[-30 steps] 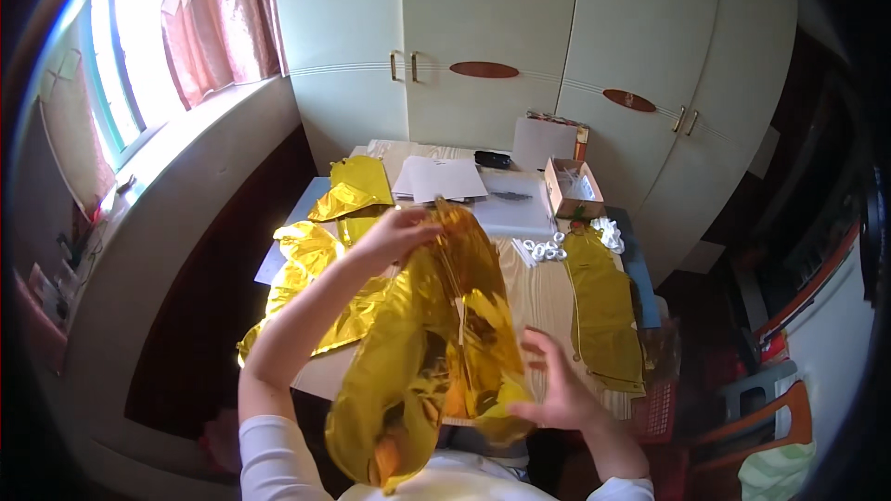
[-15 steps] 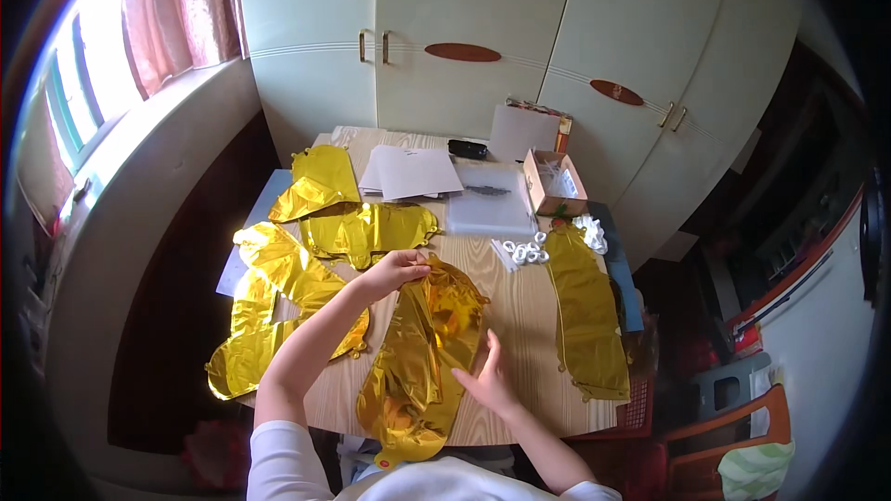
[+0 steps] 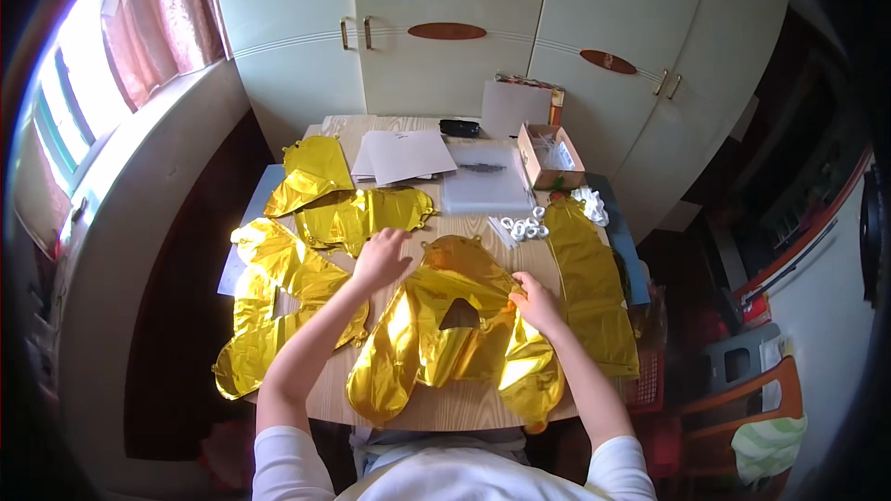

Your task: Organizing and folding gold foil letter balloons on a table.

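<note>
A deflated gold foil balloon (image 3: 464,278) lies spread on the table in front of me, with a small hole in its middle and two lobes toward me. My right hand (image 3: 538,304) pinches its right edge between thumb and fingers. Left of the balloon's top, my left hand (image 3: 382,260) hovers with fingers loosely extended and nothing visible in it. Beyond that hand is another flat gold foil balloon (image 3: 367,216). More gold foil (image 3: 302,269) overlaps along the left side, and one long gold foil piece (image 3: 589,288) lies to the right.
White paper sheets (image 3: 406,155), a clear plastic stack (image 3: 483,187) and a black case (image 3: 459,128) lie at the back of the wooden table (image 3: 325,399). White ribbon rolls (image 3: 526,228) and a small open box (image 3: 555,156) stand right of centre. Cupboards rise behind; a chair (image 3: 789,399) is at right.
The balloon has gone from folded and lifted to opened out flat on the table. My left hand has let go of its top; my right hand has moved up and grasped its right edge.
</note>
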`<state>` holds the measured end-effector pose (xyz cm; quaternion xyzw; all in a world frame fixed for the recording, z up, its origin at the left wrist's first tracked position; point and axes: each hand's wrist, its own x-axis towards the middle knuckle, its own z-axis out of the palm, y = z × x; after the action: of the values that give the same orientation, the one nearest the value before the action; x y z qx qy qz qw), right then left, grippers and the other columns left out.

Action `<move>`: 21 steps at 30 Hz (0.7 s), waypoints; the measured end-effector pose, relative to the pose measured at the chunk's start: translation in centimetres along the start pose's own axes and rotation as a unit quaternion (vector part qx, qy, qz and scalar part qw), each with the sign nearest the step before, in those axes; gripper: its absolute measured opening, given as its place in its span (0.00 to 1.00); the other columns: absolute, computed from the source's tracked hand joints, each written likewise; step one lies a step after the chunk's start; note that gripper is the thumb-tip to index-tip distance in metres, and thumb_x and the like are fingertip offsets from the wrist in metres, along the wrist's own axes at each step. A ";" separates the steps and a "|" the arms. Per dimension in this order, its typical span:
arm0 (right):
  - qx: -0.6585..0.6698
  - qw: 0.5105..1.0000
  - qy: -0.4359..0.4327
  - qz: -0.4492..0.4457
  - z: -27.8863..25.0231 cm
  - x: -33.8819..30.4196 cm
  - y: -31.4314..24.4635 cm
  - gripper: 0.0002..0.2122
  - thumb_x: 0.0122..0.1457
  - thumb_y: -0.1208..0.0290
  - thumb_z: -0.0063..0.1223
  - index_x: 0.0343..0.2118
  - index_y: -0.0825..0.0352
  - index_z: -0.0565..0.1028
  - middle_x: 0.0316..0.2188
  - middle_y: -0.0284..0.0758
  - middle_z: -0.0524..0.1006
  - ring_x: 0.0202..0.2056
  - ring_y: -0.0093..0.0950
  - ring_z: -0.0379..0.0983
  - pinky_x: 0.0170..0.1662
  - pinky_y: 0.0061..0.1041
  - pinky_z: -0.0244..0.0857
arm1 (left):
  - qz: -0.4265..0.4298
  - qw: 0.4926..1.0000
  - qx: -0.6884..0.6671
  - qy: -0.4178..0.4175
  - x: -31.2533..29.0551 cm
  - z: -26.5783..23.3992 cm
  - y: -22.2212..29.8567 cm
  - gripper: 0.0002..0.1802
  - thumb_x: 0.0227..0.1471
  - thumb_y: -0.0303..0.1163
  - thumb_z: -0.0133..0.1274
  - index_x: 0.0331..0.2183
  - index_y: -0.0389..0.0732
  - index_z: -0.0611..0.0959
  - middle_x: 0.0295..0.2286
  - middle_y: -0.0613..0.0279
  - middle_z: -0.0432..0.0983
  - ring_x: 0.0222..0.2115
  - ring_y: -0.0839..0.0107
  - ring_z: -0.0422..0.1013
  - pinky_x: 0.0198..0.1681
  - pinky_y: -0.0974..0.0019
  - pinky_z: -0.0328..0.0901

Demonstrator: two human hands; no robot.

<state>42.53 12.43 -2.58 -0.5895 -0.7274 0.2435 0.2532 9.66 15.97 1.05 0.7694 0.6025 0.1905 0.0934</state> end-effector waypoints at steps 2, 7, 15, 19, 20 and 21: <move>-0.052 0.998 -0.007 0.017 -0.5 0.1 1.1 0.19 0.52 0.68 0.56 0.48 0.60 0.69 0.36 0.40 0.78 0.38 0.36 0.76 0.40 0.32 0.68 | 0.039 0.997 0.051 -0.031 -1.5 0.0 5.2 0.32 0.47 0.45 0.58 0.51 0.43 0.70 0.51 0.52 0.63 0.54 0.56 0.59 0.56 0.53 0.55; -0.021 0.999 0.003 -0.026 -1.7 0.4 0.8 0.22 0.51 0.64 0.57 0.50 0.63 0.67 0.42 0.44 0.74 0.42 0.43 0.72 0.44 0.37 0.66 | 0.242 0.964 0.065 -0.087 -7.7 3.4 9.7 0.46 0.44 0.59 0.53 0.59 0.49 0.60 0.59 0.49 0.50 0.61 0.46 0.45 0.59 0.39 0.44; -0.223 0.974 0.024 -0.041 -9.6 -4.6 8.2 0.33 0.53 0.53 0.54 0.58 0.67 0.60 0.61 0.41 0.58 0.63 0.39 0.49 0.64 0.43 0.41 | 0.157 0.976 0.098 -0.117 -12.6 5.2 8.1 0.47 0.43 0.69 0.45 0.59 0.54 0.61 0.60 0.51 0.50 0.61 0.41 0.43 0.57 0.30 0.37; -0.229 0.973 -0.027 0.013 -9.5 -7.8 11.9 0.37 0.54 0.45 0.50 0.61 0.66 0.55 0.63 0.40 0.53 0.64 0.38 0.45 0.65 0.43 0.33 | 0.134 0.981 0.084 -0.114 -13.2 5.4 8.9 0.46 0.44 0.69 0.45 0.59 0.54 0.62 0.60 0.50 0.49 0.61 0.42 0.42 0.58 0.30 0.34; -0.237 0.971 -0.013 0.003 -9.0 -8.4 12.6 0.37 0.56 0.44 0.46 0.61 0.66 0.56 0.63 0.40 0.54 0.64 0.38 0.46 0.65 0.43 0.36 | 0.133 0.981 0.083 -0.116 -13.1 5.4 9.0 0.46 0.44 0.69 0.45 0.59 0.54 0.62 0.60 0.50 0.49 0.61 0.42 0.41 0.58 0.30 0.34; -0.242 0.970 -0.006 0.005 -8.6 -8.5 12.5 0.36 0.56 0.45 0.45 0.61 0.66 0.56 0.63 0.40 0.54 0.64 0.38 0.47 0.64 0.42 0.37 | 0.132 0.981 0.083 -0.115 -12.8 5.3 9.0 0.46 0.44 0.68 0.46 0.59 0.54 0.62 0.60 0.50 0.49 0.61 0.42 0.41 0.58 0.30 0.34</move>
<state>58.88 6.95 -4.96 -0.6353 -0.7634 0.0651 0.0972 17.29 1.79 -2.77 0.8639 0.4948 0.0613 0.0720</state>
